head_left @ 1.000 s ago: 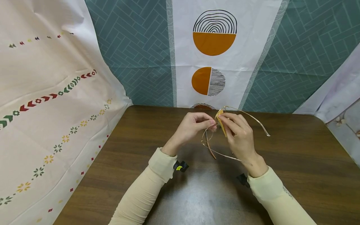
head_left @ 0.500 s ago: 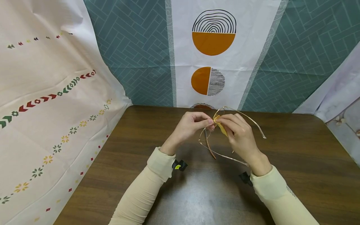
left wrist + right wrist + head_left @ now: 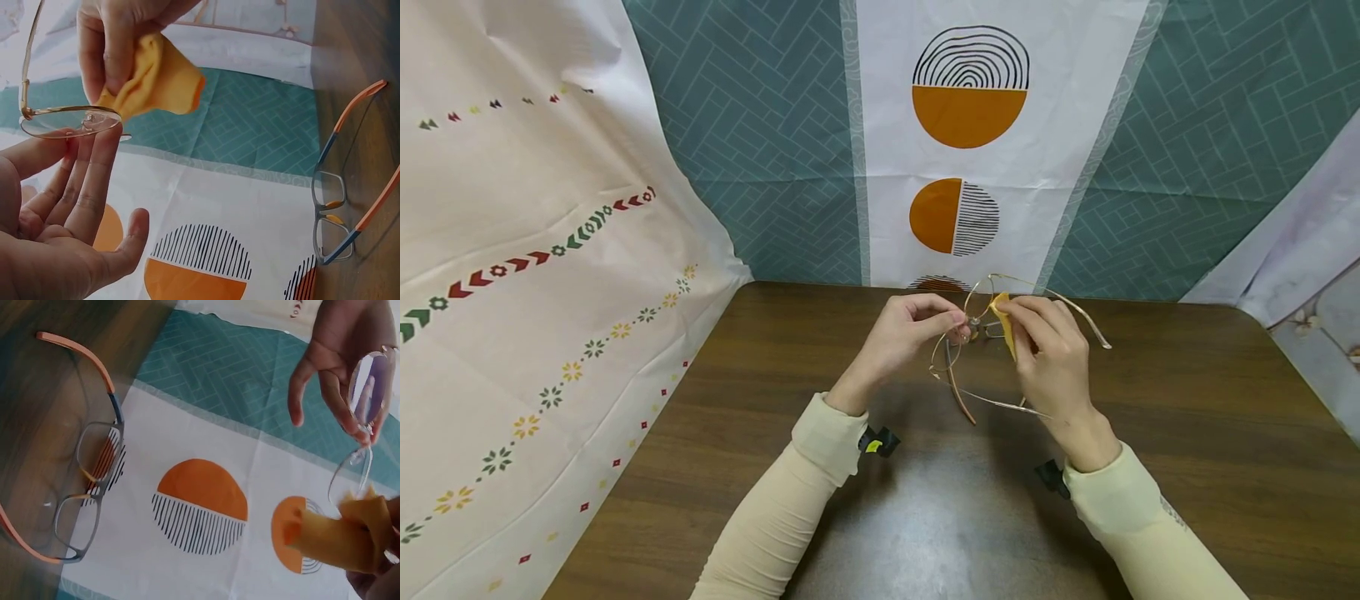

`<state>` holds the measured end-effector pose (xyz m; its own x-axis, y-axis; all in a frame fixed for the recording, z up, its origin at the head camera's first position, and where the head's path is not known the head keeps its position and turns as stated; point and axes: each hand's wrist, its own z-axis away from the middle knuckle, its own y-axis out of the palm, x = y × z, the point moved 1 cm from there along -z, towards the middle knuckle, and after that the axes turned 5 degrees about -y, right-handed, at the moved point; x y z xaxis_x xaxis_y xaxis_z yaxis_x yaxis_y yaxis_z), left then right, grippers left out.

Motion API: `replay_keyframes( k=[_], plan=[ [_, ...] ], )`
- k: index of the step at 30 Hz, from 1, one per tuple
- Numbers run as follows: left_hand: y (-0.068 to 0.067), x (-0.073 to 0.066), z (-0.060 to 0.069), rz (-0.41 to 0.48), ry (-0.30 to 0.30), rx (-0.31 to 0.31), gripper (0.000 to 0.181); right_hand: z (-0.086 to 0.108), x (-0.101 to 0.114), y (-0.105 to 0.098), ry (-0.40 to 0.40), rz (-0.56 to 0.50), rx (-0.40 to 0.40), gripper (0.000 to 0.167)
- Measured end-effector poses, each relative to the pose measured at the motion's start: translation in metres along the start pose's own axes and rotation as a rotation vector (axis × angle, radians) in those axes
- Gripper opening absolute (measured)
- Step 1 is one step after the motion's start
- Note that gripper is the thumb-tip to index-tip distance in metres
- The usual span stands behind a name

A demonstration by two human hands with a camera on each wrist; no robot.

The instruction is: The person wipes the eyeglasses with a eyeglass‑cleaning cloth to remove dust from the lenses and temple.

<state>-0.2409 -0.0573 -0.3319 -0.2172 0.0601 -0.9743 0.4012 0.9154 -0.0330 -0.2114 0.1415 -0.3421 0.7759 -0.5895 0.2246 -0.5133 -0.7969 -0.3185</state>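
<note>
Two hands meet above the table (image 3: 722, 417), both forearms converging from the near edge. The left hand (image 3: 904, 342), thumb and finger closed in a pinch, holds a pair of gold wire-rimmed eyeglasses (image 3: 53, 122) near the bridge; the temples are unfolded and extend towards the person's right, the lower one reaching the right wrist. The right hand (image 3: 1054, 362), fingertips drawn together, pinches a bunched yellow cloth (image 3: 165, 78) at the rim of the farther lens; whether cloth and glass touch cannot be told. The step in hand appears to be wiping this lens; the next move would call for a steady left pinch and light cloth pressure over the glass, sparing the thin wire. Beyond the hands, a second pair of glasses, grey-blue with orange temples (image 3: 100, 487), stands opened on the table, apart from both hands.
</note>
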Motion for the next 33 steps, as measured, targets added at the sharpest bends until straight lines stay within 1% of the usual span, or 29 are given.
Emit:
replay_keyframes(
  k=[2,4,5,7,9,12,15,19,23,27,30,33],
  plan=[
    [0.0014,0.0003,-0.0001,0.015,-0.01,0.002,0.015,0.0009,0.0021,0.0014,0.0,0.015,-0.077,0.02],
    [0.0033,0.0006,0.0001,0.023,-0.021,0.015,0.015,0.0025,0.0033,0.0031,-0.041,0.04,-0.119,0.019],
    [0.0044,0.0007,0.0004,0.025,-0.027,0.026,0.015,0.0034,0.0034,0.0041,-0.068,0.054,-0.126,0.02],
    [0.0065,0.0011,0.0008,0.023,-0.04,0.051,0.015,0.005,0.0032,0.0056,-0.129,0.089,-0.125,0.021],
    [0.0081,0.0009,0.0013,0.02,-0.047,0.075,0.015,0.0064,0.002,0.0068,-0.179,0.126,-0.104,0.023],
    [0.0088,0.0008,0.0017,0.013,-0.051,0.096,0.014,0.0076,-0.0006,0.007,-0.201,0.167,-0.065,0.026],
    [0.0081,0.0003,0.0019,0.017,-0.045,0.091,0.013,0.0082,-0.0028,0.0065,-0.166,0.178,-0.017,0.027],
    [0.007,0.0004,0.0011,0.017,-0.031,0.068,0.012,0.0072,-0.0043,0.0069,-0.098,0.145,0.032,0.024],
    [0.0075,0.0021,-0.0008,0.013,-0.017,0.05,0.013,0.0048,-0.0055,0.0077,-0.042,0.078,0.046,0.023],
    [0.0081,0.0054,-0.0016,0.011,-0.013,0.028,0.014,0.0045,-0.0059,0.0064,-0.004,0.011,0.096,0.022],
    [0.0075,0.0068,-0.0017,0.015,-0.008,0.013,0.014,0.0043,-0.0056,0.004,0.01,-0.045,0.154,0.024],
    [0.0065,0.0073,-0.0024,0.021,0.001,0.005,0.014,0.0019,-0.0056,0.0009,0.029,-0.092,0.185,0.027]
  ],
)
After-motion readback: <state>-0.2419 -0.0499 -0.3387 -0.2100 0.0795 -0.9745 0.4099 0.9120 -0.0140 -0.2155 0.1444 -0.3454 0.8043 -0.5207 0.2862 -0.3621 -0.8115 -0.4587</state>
